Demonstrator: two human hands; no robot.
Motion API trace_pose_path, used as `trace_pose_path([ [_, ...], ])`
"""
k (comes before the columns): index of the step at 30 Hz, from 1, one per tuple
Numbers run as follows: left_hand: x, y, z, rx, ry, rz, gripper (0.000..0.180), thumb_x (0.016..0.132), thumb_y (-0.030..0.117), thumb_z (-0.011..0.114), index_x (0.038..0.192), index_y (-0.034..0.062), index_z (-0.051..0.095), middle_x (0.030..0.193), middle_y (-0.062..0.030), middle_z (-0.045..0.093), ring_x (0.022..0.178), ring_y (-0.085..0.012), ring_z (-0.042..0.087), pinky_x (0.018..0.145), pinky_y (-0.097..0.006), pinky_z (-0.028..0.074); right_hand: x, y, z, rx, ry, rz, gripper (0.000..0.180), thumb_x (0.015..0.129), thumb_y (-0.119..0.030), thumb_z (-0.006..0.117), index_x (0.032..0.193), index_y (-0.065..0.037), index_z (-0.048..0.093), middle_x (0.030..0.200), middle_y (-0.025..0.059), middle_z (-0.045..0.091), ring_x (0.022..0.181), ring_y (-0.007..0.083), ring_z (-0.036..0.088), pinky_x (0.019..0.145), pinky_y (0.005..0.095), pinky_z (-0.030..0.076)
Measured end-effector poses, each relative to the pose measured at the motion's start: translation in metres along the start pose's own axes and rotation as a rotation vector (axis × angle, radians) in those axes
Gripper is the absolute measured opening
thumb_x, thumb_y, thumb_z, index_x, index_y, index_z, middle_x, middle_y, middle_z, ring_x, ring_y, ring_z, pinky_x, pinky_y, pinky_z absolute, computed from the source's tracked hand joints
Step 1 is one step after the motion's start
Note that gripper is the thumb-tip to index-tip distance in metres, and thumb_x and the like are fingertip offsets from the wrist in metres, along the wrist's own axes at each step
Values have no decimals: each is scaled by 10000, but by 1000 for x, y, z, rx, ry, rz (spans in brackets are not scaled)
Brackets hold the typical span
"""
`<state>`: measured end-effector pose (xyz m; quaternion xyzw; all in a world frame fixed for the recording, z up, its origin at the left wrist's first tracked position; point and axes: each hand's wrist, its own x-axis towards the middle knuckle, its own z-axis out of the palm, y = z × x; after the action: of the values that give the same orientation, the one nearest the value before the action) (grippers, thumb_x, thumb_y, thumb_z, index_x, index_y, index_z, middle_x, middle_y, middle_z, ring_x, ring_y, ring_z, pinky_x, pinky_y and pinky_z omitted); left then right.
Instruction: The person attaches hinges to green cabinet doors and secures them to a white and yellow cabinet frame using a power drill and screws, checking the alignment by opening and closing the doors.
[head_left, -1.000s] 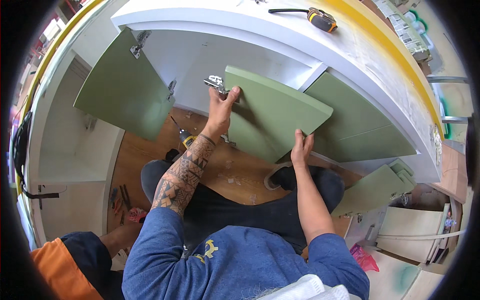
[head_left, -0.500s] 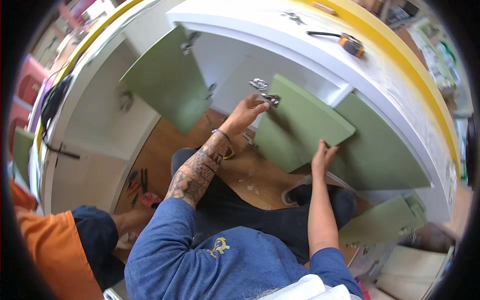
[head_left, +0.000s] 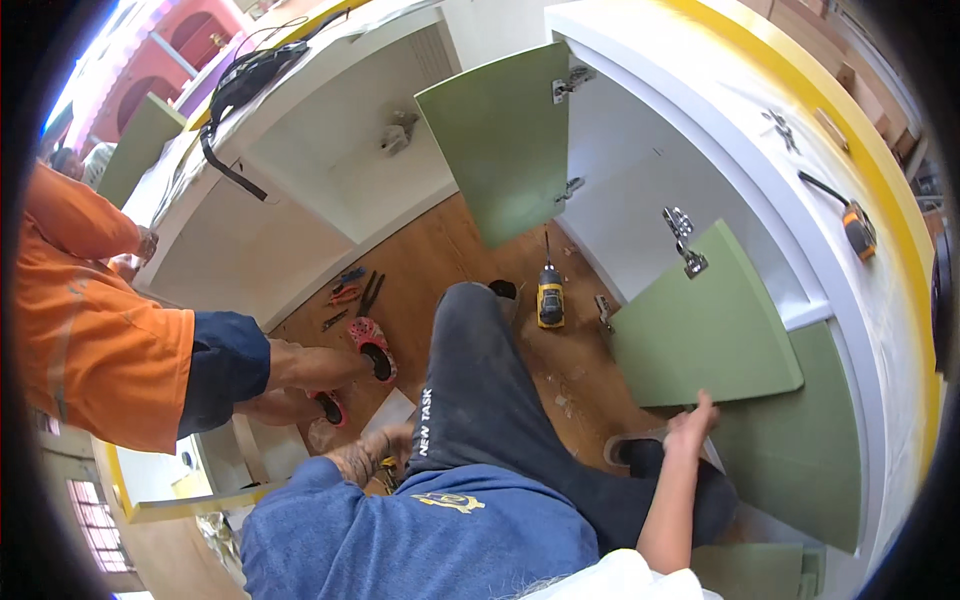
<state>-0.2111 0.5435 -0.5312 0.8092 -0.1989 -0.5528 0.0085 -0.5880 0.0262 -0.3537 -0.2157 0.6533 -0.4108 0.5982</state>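
Observation:
A loose-looking green cabinet door (head_left: 700,335) stands tilted at the right-hand cabinet, with metal hinges (head_left: 685,240) at its upper left and a hinge (head_left: 603,313) lower down. My right hand (head_left: 690,425) is at its bottom edge, fingers curled up against it. My left hand (head_left: 397,442) is down by my left hip, its fingers mostly hidden. Close below it shows a small yellow and black thing (head_left: 387,474) I cannot make out. On the wooden floor before my knee lies a yellow and black power screwdriver (head_left: 550,297).
Another green door (head_left: 505,140) hangs open on hinges. A tape measure (head_left: 858,232) and hinge parts (head_left: 782,132) lie on the white top. Pliers (head_left: 346,294) and other hand tools are on the floor. A co-worker in orange (head_left: 110,320) stands at the left, shoes near the tools.
My left hand has left the upper hinge and come back to my left hip. My right hand stays at the door's lower edge. The view has swung left, showing more of the co-worker.

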Motion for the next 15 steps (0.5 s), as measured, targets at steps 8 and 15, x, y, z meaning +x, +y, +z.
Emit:
trace_pose_path([
  [8,-56,58,-24,-316,169,-87,385,1036,362,575,1213,40,691,1131,-175,715,915,-303,676,816,-401,531,-23,85,42,-932,-943,-18,550,982,-446,672,1345,-39,601,1102,155,740,1031,305,699,935,439,533],
  [15,-50,112,-98,-345,265,-111,353,1040,329,579,1186,29,695,1082,-143,708,891,-261,659,793,-374,525,-1,71,74,-1214,-955,6,538,986,-442,673,1338,-37,618,1111,208,734,1040,343,707,932,442,543],
])
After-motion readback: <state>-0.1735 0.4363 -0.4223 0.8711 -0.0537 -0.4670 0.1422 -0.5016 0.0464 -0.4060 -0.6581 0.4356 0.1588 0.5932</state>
